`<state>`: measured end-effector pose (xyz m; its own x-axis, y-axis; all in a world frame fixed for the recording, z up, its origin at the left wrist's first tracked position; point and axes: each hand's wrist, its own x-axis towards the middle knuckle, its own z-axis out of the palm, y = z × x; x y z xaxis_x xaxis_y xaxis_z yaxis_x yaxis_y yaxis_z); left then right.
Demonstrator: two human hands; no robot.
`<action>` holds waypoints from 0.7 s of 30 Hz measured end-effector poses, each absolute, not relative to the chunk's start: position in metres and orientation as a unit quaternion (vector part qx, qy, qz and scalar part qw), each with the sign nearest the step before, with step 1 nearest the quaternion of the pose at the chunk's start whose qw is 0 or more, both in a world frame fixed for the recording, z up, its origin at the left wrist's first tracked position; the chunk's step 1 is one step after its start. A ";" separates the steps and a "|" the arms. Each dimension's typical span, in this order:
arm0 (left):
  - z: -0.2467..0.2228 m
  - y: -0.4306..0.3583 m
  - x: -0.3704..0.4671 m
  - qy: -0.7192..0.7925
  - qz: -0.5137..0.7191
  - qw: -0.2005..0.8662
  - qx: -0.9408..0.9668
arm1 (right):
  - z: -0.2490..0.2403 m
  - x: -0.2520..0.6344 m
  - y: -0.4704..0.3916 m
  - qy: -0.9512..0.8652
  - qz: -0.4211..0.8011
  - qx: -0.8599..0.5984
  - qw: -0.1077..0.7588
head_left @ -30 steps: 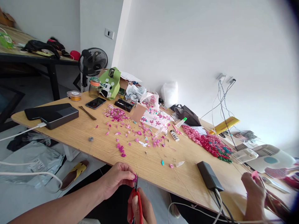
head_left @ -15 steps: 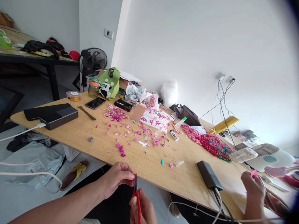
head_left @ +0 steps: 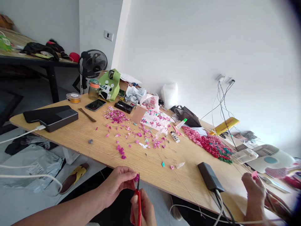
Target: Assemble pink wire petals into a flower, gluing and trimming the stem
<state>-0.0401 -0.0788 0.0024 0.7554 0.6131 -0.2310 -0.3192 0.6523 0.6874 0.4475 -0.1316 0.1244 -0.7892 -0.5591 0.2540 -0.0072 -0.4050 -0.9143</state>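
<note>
My left hand (head_left: 119, 180) pinches a small purple petal-like piece (head_left: 136, 178) between thumb and fingers, just off the table's front edge. My right hand (head_left: 145, 208) is wrapped round red-handled scissors (head_left: 139, 196). The dark blades point up beside the purple piece; whether they touch it I cannot tell. Beyond my hands, several magenta petals (head_left: 120, 150) lie near the front edge. A larger heap of pink and purple petals (head_left: 116, 115) sits farther back on the wooden table (head_left: 98, 138).
At the right, another person's hand (head_left: 254, 188) holds something pink. A black power bank (head_left: 210, 175) with cables lies before it. Red and pink pieces (head_left: 209, 142) form a long pile. On the left are a black box-like device (head_left: 58, 119), a phone (head_left: 95, 104) and a jar (head_left: 93, 89).
The scissors blades have shifted slightly right, away from the purple piece, which shows more clearly now. My left hand has lowered a little. The view has moved slightly.
</note>
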 end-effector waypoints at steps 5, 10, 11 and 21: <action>0.003 -0.080 -0.039 0.277 0.277 0.839 0.377 | 0.129 0.427 -0.133 0.527 -0.811 -0.234 0.094; 0.005 -0.077 -0.039 0.289 0.275 0.821 0.409 | 0.145 0.397 -0.149 0.604 -0.790 -0.104 0.021; 0.006 -0.076 -0.040 0.287 0.273 0.821 0.410 | 0.147 0.388 -0.153 0.619 -0.781 -0.083 0.009; 0.000 -0.073 -0.040 0.269 0.248 0.839 0.402 | -0.016 0.127 -0.186 0.609 -0.505 0.450 -0.414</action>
